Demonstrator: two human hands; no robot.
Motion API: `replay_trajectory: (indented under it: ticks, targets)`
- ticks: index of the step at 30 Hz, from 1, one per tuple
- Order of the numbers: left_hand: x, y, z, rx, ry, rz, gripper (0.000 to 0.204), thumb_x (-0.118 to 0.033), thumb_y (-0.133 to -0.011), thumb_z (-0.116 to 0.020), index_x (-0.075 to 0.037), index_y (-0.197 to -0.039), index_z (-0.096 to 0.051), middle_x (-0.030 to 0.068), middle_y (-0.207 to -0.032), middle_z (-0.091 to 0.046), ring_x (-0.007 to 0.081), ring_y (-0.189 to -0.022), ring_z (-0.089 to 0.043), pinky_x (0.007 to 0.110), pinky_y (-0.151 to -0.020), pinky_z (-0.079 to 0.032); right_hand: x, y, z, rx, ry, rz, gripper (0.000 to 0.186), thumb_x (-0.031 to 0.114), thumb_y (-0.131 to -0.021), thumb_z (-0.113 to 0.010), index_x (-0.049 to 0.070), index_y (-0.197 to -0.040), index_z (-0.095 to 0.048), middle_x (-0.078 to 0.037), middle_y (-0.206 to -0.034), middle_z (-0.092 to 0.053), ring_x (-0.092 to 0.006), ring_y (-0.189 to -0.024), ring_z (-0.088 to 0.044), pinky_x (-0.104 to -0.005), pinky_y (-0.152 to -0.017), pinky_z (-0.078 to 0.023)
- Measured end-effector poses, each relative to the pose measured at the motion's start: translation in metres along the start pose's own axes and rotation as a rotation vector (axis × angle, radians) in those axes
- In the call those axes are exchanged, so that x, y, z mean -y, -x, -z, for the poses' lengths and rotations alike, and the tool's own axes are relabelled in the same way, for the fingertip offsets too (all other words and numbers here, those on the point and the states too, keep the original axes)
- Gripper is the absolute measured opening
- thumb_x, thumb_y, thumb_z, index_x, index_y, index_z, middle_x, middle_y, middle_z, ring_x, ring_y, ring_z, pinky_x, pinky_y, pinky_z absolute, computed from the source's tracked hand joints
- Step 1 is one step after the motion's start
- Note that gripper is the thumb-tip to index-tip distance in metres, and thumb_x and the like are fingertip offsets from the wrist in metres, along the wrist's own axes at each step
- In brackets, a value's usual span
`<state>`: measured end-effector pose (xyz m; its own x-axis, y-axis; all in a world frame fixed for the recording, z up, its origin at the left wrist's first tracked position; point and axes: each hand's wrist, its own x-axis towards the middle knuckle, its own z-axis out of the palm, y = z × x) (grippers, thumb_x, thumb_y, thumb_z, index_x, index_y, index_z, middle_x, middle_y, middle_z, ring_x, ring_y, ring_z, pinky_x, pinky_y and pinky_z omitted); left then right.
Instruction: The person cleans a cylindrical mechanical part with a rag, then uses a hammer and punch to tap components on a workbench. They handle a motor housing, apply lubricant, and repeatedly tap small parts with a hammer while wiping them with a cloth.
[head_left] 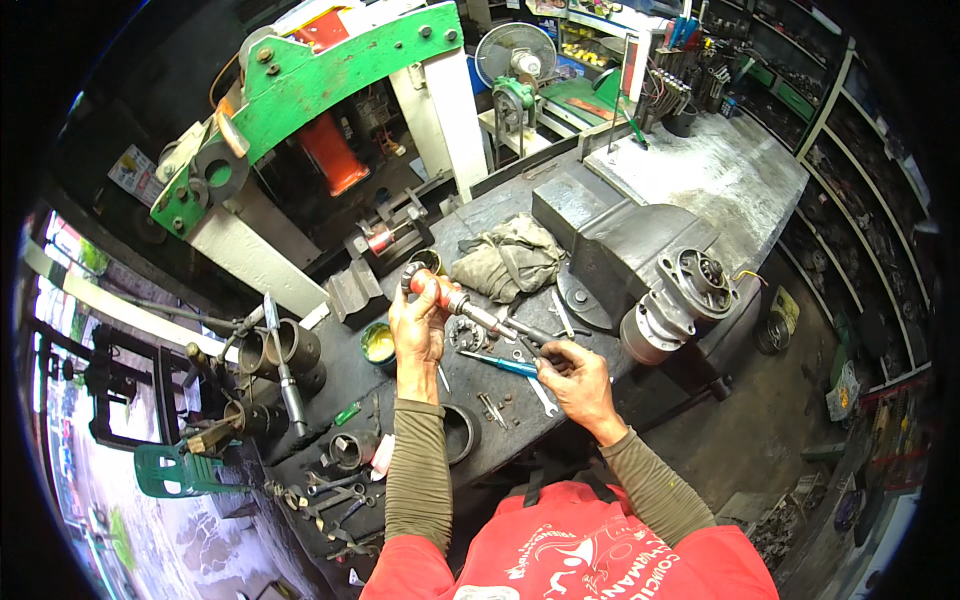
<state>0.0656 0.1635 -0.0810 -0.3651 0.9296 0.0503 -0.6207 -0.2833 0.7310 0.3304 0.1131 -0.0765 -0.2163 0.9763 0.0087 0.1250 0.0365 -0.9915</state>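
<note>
Our L hand (418, 325) has its fingers wrapped round the red tool (442, 292), over the bench (490, 208) at 10 o'clock from our R hand (575, 382), prob. to steady it. R fingers close on a dark rod (530, 333) angled toward its steel shaft (482, 317), maybe for leverage; grey cloth (510, 258) sits 1 o'clock of shaft, prob. for wiping.

I get harsh white glare off the pale benchtop (720, 170), while daylight from the left washes out the floor (210, 525) there. The right-hand shelves (860, 195) sink into shadow for me, their edges bowing toward the black fisheye rim. Around the left hand (418, 325) and right hand (580, 385), I see even light and little blur.
</note>
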Motion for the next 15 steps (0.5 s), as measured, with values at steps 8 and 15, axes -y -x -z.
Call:
replay_trajectory:
  ticks: [8, 15]
  targets:
    - [0.001, 0.029, 0.022, -0.046, -0.029, -0.034, 0.044, -0.009, -0.096, -0.075, -0.001, -0.13, -0.048, 0.02, -0.108, -0.068, 0.0349, -0.097, -0.073, 0.045, -0.086, -0.063, 0.011, 0.012, -0.006, 0.016, 0.362, 0.279, 0.022, 0.01, -0.091, -0.076, -0.005, -0.106, -0.073, -0.003, -0.082, -0.072, -0.0067, -0.069, -0.065, -0.0245, -0.062, -0.052]
    - [0.005, 0.055, 0.037, -0.04, -0.031, 0.034, 0.042, -0.014, -0.099, -0.073, -0.002, -0.132, -0.051, 0.0154, -0.114, -0.067, 0.0302, -0.101, -0.071, 0.044, -0.092, -0.06, 0.02, 0.019, -0.007, 0.282, -0.076, -0.286, 0.018, 0.015, -0.093, -0.073, -0.002, -0.098, -0.072, -0.004, -0.075, -0.069, -0.0088, -0.061, -0.058, -0.0249, -0.057, -0.046]
